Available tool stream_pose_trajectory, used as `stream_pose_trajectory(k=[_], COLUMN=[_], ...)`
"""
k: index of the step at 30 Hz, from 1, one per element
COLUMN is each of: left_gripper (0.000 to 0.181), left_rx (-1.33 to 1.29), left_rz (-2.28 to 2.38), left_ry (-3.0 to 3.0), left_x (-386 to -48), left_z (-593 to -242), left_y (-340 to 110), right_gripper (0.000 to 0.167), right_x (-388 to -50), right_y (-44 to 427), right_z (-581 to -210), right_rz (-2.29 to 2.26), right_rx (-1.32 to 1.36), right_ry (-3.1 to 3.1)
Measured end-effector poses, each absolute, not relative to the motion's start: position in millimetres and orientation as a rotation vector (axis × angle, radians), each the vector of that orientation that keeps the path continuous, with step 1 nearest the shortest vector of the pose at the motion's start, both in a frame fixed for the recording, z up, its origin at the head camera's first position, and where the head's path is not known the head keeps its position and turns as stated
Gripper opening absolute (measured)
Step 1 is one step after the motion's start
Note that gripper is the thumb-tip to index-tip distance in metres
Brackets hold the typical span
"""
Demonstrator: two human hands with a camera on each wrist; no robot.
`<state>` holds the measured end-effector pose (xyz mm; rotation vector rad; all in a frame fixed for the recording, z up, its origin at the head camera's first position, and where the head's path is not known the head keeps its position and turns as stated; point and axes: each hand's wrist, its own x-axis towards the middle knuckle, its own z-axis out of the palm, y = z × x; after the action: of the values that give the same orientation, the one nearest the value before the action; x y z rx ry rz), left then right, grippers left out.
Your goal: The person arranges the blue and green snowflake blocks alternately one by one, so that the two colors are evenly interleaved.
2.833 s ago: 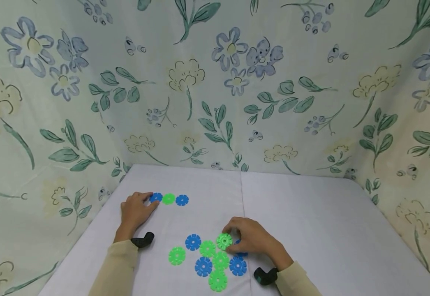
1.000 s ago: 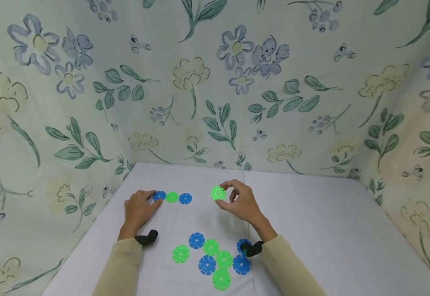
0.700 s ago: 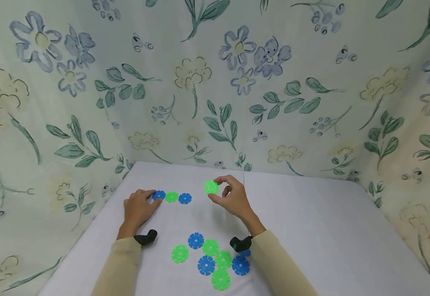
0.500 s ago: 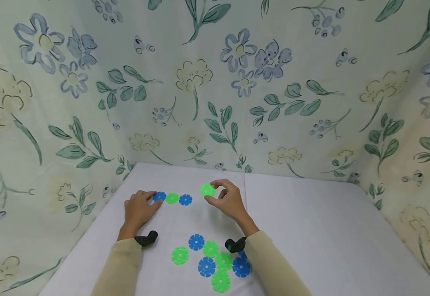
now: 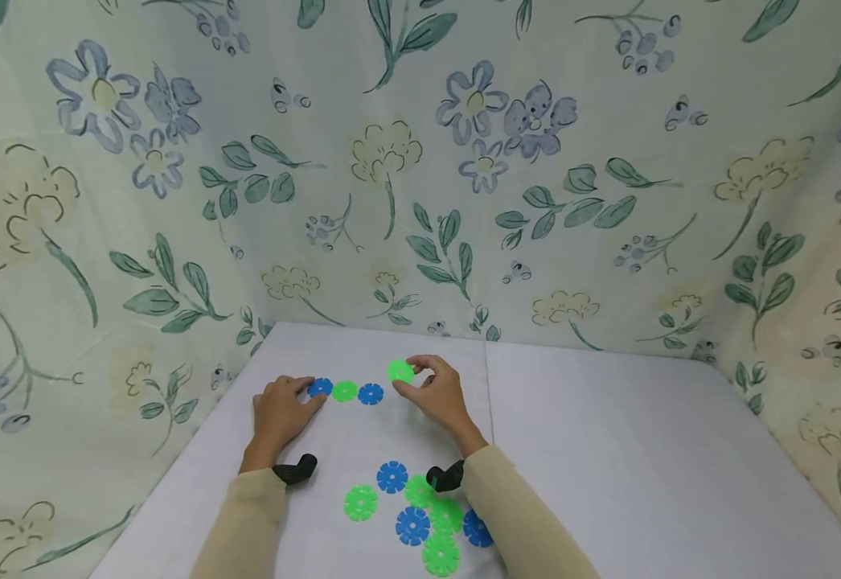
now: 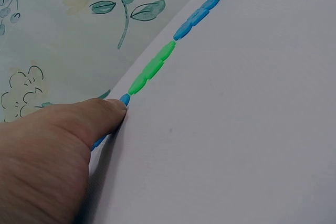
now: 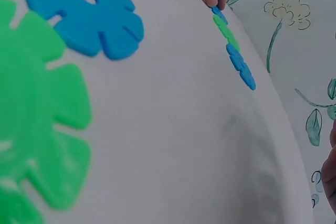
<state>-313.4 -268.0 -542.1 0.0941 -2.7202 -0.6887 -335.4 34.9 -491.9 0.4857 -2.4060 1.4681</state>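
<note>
Three notched plastic building discs lie in a row at the back left: a blue disc [image 5: 321,388], a green disc [image 5: 344,391] and another blue disc [image 5: 371,394]. My left hand [image 5: 281,412] rests on the table with thumb and forefinger on either side of the leftmost blue disc; in the left wrist view the thumb [image 6: 107,111] touches its edge. Just right of the row, my right hand [image 5: 440,394] pinches a green disc [image 5: 400,371] between thumb and forefinger, raised above the cloth. Only a bit of this hand [image 7: 329,171] shows in the right wrist view.
Nearer to me lies a cluster of loose discs, among them a blue disc [image 5: 392,477], a green disc [image 5: 360,503] and a green disc [image 5: 441,555]. My right sleeve [image 5: 525,515] covers part of it. White cloth [image 5: 645,450] covers the table; a flowered curtain [image 5: 572,257] stands behind.
My right hand picked up a green disc from the cluster, carried it to the back, then moved left toward the row's right end. My left hand stayed at the leftmost blue disc.
</note>
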Motion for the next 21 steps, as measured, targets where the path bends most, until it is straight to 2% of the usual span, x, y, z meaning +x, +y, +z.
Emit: stream_pose_trajectory(k=[11,21], left_gripper=[0.052,0.053], left_rx=[0.094,0.104], left_rz=[-0.706,-0.688], left_ry=[-2.717,-2.73], left_x=[-311.3,-310.7], left_z=[-538.2,-537.8], left_y=[-266.1,-266.9], right_gripper=[0.043,0.044], right_x=[-338.0,-338.9], right_y=[27.5,25.5], right_z=[-506.0,-514.6], right_rz=[1.454,1.452], right_rx=[0.318,0.293], right_ry=[-2.532,-2.602])
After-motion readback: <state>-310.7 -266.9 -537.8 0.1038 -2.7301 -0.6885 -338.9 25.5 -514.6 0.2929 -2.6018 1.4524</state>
